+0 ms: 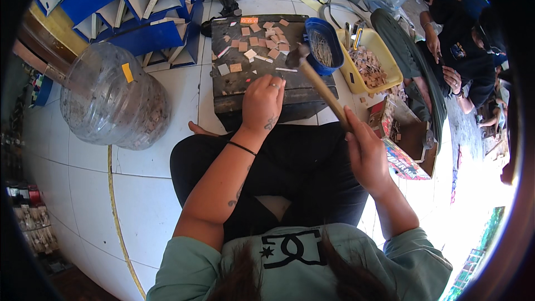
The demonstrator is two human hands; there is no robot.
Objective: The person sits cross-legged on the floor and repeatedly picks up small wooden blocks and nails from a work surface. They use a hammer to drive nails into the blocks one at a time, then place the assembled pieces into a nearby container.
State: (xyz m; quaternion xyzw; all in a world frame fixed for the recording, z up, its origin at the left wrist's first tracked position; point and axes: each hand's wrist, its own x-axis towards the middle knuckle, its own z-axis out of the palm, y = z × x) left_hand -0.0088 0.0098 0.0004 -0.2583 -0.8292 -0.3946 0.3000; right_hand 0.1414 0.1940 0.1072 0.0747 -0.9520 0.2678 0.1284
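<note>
My right hand [365, 150] grips the wooden handle of a hammer [326, 90], its dark metal head raised over the right part of a low dark work block [234, 96]. On that block my left hand [263, 103] rests near the front edge, fingers curled together in a pinch; whatever they hold, if anything, is hidden. Beyond it lie several small square tan tiles [253, 41], a few pale slivers and an orange piece [249, 20]. A blue oval tub [338, 67] with thin greyish sticks inside stands at the block's right side.
Right of the tub sits a yellow basin [397, 81] full of tile bits, then an open cardboard box [415, 134]. A big clear plastic jug [114, 103] stands to the left, with blue shelving [125, 5] behind. Another person [465, 61] sits at far right.
</note>
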